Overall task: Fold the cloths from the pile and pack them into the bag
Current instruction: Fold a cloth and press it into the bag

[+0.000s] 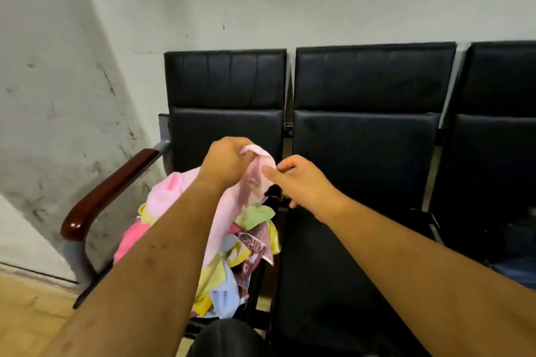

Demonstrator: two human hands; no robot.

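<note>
Pink cloth (pixel 222 229) hangs gripped in the left hand (pixel 229 159). The right hand (pixel 295 182) at its three o'clock may be pinching it or may not — I cannot tell — and a missed edge could drop it onto the pile (pixel 255 243).

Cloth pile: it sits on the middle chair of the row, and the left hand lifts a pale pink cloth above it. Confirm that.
Wrong in one point: the head view shows the cloth pile on the leftmost chair, beside the wooden armrest, not the middle one. The left hand does lift a pale pink cloth above it.
</note>
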